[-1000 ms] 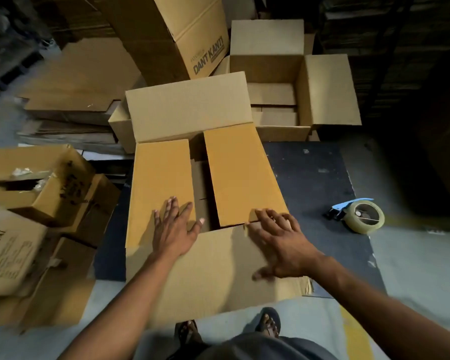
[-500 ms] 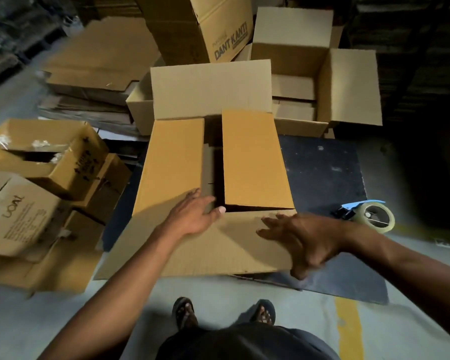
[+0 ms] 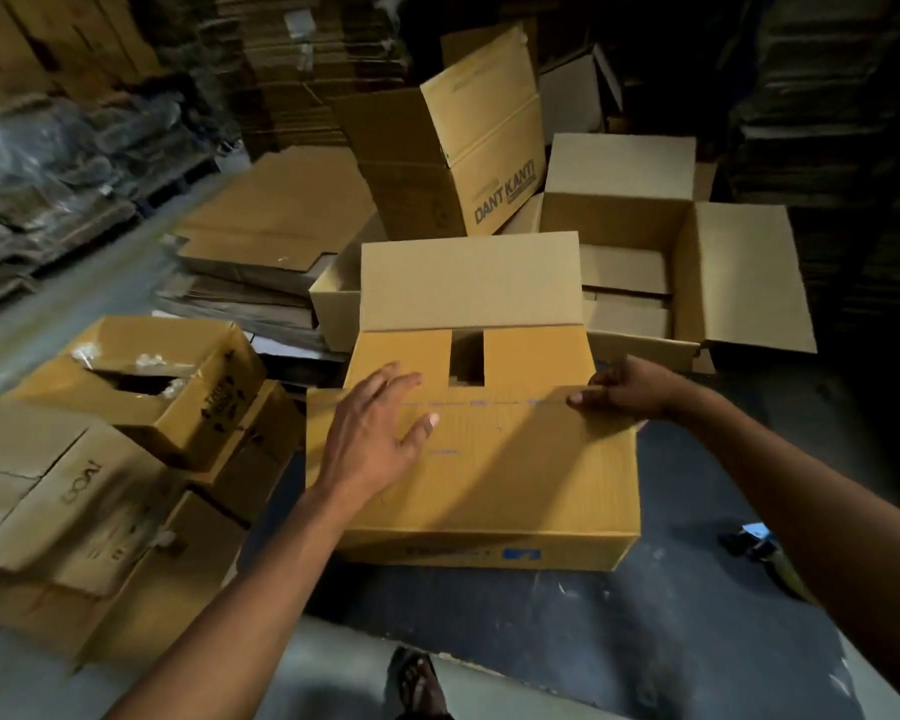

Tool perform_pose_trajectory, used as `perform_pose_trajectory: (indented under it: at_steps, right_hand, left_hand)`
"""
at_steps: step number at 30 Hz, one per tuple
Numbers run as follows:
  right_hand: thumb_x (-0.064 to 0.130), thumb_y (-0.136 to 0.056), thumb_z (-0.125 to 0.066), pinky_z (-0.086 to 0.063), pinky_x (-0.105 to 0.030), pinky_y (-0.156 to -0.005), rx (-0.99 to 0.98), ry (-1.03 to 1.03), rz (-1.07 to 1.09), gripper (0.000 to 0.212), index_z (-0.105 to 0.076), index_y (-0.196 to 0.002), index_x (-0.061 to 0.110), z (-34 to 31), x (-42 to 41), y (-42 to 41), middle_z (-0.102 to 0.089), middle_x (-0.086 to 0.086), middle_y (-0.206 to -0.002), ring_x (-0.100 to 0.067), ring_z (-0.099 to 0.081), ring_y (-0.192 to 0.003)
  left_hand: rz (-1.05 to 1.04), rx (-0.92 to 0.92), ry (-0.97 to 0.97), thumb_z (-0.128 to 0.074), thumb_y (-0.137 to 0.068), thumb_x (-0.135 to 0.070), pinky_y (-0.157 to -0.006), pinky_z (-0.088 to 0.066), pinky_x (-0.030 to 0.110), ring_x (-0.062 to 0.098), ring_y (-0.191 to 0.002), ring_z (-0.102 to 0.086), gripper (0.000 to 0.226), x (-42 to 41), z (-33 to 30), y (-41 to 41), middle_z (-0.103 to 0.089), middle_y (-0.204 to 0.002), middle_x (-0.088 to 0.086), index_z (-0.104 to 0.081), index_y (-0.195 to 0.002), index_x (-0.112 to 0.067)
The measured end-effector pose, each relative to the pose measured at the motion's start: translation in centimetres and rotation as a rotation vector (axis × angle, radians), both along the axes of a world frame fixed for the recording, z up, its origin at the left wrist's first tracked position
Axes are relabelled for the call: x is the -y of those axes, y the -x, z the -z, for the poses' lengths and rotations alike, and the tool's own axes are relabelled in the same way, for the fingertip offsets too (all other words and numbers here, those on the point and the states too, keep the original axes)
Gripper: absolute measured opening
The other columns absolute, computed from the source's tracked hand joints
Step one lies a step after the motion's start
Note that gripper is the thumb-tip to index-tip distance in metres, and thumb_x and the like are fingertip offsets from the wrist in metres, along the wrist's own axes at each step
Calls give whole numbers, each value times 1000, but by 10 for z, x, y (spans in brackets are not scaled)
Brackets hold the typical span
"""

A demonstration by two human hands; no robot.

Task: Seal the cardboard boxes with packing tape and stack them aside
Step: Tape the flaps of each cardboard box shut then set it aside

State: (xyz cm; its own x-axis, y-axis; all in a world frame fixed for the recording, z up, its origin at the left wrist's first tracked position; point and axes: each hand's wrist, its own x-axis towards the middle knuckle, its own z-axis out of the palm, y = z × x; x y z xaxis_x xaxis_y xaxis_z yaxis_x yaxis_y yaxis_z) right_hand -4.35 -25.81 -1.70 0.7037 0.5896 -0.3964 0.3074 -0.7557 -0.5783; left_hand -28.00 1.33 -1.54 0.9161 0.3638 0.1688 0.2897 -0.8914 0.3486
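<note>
The cardboard box point(image 3: 471, 459) sits on a dark mat point(image 3: 593, 641) on the floor, directly ahead of the person and within easy reach of both arms. Its long axis runs left to right across the view. The near flap point(image 3: 489, 459) is folded down flat over the top; the far flap point(image 3: 471, 280) stands upright at the back edge, beyond both hands. Between them the two inner flaps point(image 3: 536, 356) lie down with a dark gap showing in the middle.

So the relation that matters is this: the standing flap lies forward of both hands, across the box's width, and I judge the next move is to bring it down toward the person so its edge meets the near flap's edge along that left-to-right seam.

The left hand point(image 3: 372, 433) is spread, fingers straight and apart, palm over the left part of the near flap, gripping nothing; whether it presses or only hovers just above I cannot tell. The right hand point(image 3: 630, 389) is at the box's right edge, level with the seam line, fingers curled over the end of the near flap and apparently pinching it.

The tape dispenser point(image 3: 749, 543) lies on the mat to the right, mostly hidden behind the right forearm, nearer the right hand than the left. It will be wanted once the flaps meet.
</note>
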Motion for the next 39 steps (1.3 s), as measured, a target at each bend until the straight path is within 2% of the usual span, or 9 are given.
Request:
perform_pose_trajectory:
  at_steps: [5, 10, 16, 19, 22, 25, 29, 34, 39]
  right_hand:
    - [81, -77, -65, -60, -39, -79, 202, 181, 206, 75, -69, -126, 23, 54, -18, 2, -66, -1, -108, -19, -65, -94]
    - [72, -82, -69, -41, -58, -107, 391, 390, 200, 76, -49, -145, 35, 71, -44, 13, -35, -12, -147, -37, -33, -138]
    - [57, -81, -77, -27, -61, -119, 483, 496, -57, 86, -35, -155, 39, 53, -126, 13, -15, -10, -166, -37, -12, -152]
    - [58, -86, -73, -26, -56, -121, 457, 394, -119, 85, -31, -157, 37, 43, -183, 4, -14, -7, -169, -33, -10, -155]
    - [53, -89, -72, -24, -57, -122, 543, 261, -127, 89, -24, -160, 32, 22, -250, -26, -7, -7, -171, -33, -5, -157]
    - [51, -89, -73, -18, -58, -125, 612, 215, -108, 97, -14, -163, 29, 3, -312, -63, 3, -9, -173, -33, 1, -159]
    - [61, -87, -71, -6, -67, -122, 554, 251, -130, 113, 3, -165, 26, -6, -354, -109, 3, -7, -173, -33, 8, -158]
    - [63, -89, -67, -30, -71, -112, 494, 340, -90, 89, -22, -158, 28, -10, -373, -123, -35, -12, -162, -47, -30, -145]
    - [55, -91, -69, -25, -69, -115, 676, 227, -121, 88, -22, -159, 27, -9, -366, -116, -24, -12, -164, -40, -20, -149]
  left_hand:
    - [48, -273, 27, -57, -98, -58, -128, -17, 47, 19, -160, -6, 72, -49, 70, -16, -6, -174, 0, -32, -160, -33]
    - [18, -269, 63, -57, -100, -55, -128, -10, 52, 24, -160, 1, 75, -106, 106, -47, -2, -174, 9, -26, -163, -28]
    - [-259, -307, 326, -73, -56, -90, -125, -12, 56, 34, -158, 14, 152, -175, 120, -61, 23, -169, 14, 16, -163, -28]
    - [-327, -259, 764, -88, -48, -76, -118, -35, 49, 33, -157, -19, 159, -180, 140, -58, -10, -172, 13, 6, -166, -25]
    - [-266, -85, 988, -97, -55, -51, -82, -49, 22, 9, -115, -62, 102, -179, 152, -58, -61, -127, -17, -42, -140, -42]
    - [-214, 0, 1089, -102, -48, -54, -87, -52, 27, 1, -108, -63, 90, -184, 162, -61, -65, -115, -24, -47, -120, -54]
    - [-245, -33, 1070, -101, -43, -59, -82, -51, 22, -1, -103, -64, 107, -183, 158, -58, -68, -114, -18, -44, -132, -44]
    - [-275, -99, 1002, -91, -33, -80, -92, -53, 32, 8, -114, -62, 137, -186, 154, -56, -64, -130, -14, -38, -150, -35]
    - [-251, -102, 999, -91, -35, -80, -90, -53, 29, 4, -111, -62, 132, -186, 154, -58, -65, -124, -19, -41, -148, -36]
